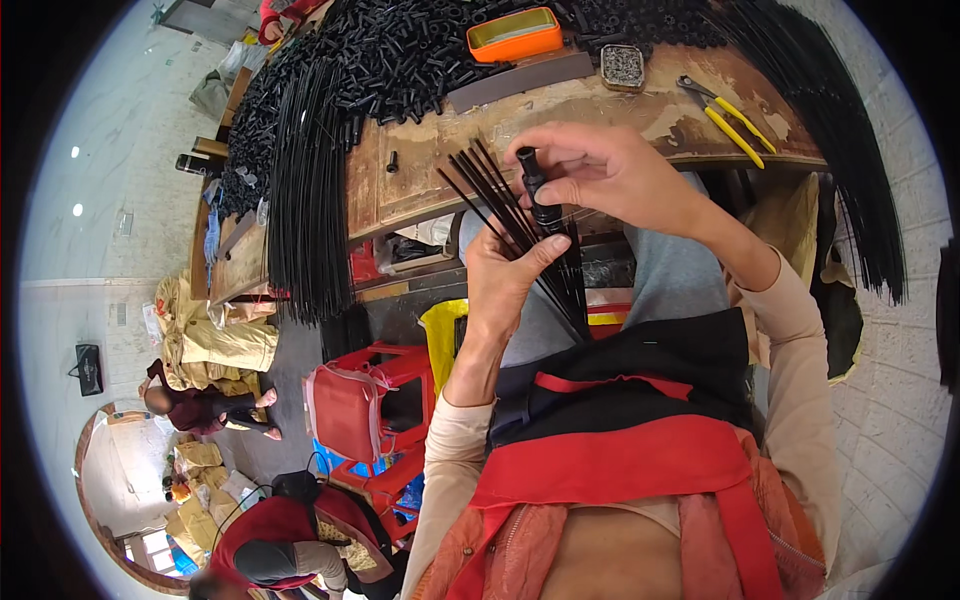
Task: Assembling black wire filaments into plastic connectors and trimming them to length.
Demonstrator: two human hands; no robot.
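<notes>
My left hand (505,280) is closed round a bundle of thin black rods (482,178), which fan out above it and run down toward my lap. In front of my chest, my right hand (625,185) grips a black tubular fitting (529,165) between thumb and fingers. The fitting stands nearly upright beside the rods, with a flared, open top end. Its lower part reaches down to my left thumb, and I cannot tell whether a rod goes into it. Some fingers of my left hand are hidden behind the rods.
The worn wooden table (420,175) bears a heap of black fittings (385,60), long black rods at both sides (305,200), an orange tray (514,38), a tin of small metal pieces (622,68) and yellow-handled pliers (735,120). A red stool (345,405) stands at left, near other people.
</notes>
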